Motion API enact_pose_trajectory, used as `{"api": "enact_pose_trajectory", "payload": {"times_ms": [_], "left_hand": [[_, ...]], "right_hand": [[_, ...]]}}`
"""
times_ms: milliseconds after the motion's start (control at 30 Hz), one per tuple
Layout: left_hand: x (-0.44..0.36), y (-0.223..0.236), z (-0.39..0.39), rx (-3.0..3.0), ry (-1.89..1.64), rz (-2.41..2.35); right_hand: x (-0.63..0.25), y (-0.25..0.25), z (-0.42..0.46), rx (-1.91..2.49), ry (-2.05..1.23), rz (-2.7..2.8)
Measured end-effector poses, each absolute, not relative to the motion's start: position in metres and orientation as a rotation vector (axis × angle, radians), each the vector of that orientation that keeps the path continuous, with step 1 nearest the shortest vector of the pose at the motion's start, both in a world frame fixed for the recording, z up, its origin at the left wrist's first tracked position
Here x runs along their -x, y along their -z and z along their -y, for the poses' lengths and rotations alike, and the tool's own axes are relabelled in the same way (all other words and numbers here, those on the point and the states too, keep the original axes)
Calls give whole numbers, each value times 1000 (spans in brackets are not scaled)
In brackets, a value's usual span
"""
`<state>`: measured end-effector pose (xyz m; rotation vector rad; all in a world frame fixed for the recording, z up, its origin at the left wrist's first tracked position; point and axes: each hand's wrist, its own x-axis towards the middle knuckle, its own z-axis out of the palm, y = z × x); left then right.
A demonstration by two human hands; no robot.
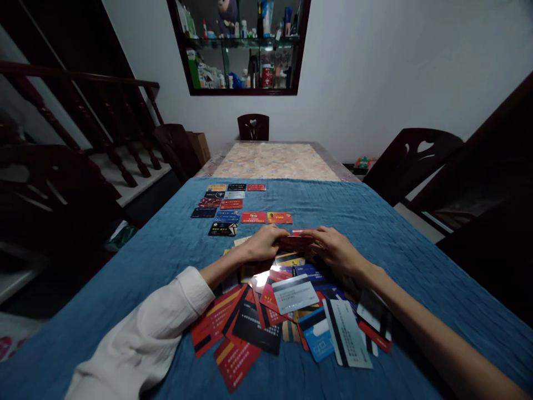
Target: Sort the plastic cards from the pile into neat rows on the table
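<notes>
A dark red card (295, 243) is tilted up between my two hands over a heap of plastic cards. My left hand (265, 243) pinches its left end, thumb and fingers closed. On its right end, the fingers of my right hand (333, 248) are closed as well. Below and in front of my hands spreads the loose heap, with a silver card (295, 293) on top, a black card (258, 328), a blue card (317, 333) and several red ones. Just behind the held card, a red card (298, 231) is partly hidden by my fingers.
Farther off on the blue cloth (333, 203), several cards lie in rough rows, among them a red card (254, 218), an orange-red card (280, 218) and a black card (223, 229). Chairs (410, 161) stand around the table, and a shelf cabinet (245, 91) is set in the far wall.
</notes>
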<state>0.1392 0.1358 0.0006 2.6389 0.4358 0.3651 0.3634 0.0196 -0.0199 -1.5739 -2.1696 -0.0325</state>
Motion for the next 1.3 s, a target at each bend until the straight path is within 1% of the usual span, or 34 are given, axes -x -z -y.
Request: {"api": "enact_pose_trajectory", "payload": {"times_ms": [200, 467, 700, 867, 967, 1167, 1300], "left_hand": [[-139, 5, -138, -2632, -395, -438], [-139, 1, -136, -2645, -407, -447], [-140, 0, -134, -2645, -401, -435], [-140, -6, -132, -2635, -406, -395], [-138, -12, -129, -2580, -498, -389], [-136, -25, -121, -2446, -651, -446], [-136, -27, -118, -2422, -687, -503]], "right_hand": [[-360, 24, -21, 1557, 32, 2196], [-359, 28, -22, 1584, -38, 2122], [-358, 17, -18, 1447, -98, 1933], [-353, 7, -16, 1372, -37, 1886], [-351, 2, -17, 1365, 40, 1914], [-346, -7, -24, 1425, 289, 2097], [-333, -13, -29, 1479, 357, 2192]]}}
